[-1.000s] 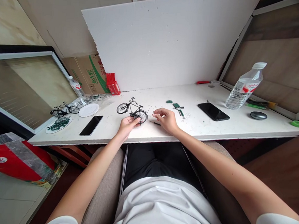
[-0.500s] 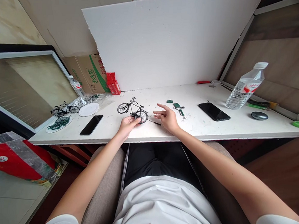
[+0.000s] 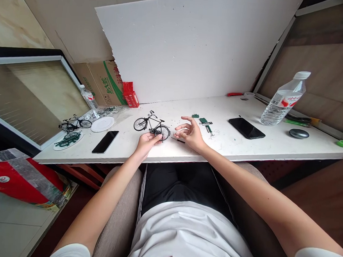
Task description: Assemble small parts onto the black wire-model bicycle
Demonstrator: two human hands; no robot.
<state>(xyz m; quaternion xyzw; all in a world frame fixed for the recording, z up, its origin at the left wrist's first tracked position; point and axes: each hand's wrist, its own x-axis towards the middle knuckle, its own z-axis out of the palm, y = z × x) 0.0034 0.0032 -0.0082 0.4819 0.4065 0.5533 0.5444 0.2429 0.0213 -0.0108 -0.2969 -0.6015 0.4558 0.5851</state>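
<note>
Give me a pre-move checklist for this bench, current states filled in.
1. Left hand gripping the model bicycle by its rear wheel: ok.
2. Right hand pinching a small part: cannot tell; too small at the fingertips.
3. Thin black-handled tool lying on the table, beside the right hand: ok.
4. Green pieces gathered together: not ok; spread out beyond the right hand.
5. Large water bottle standing with its cap on: ok.

bicycle wheel [image 3: 165,131] part-hidden (left hand [image 3: 145,144]), bag [image 3: 21,180] cropped
</note>
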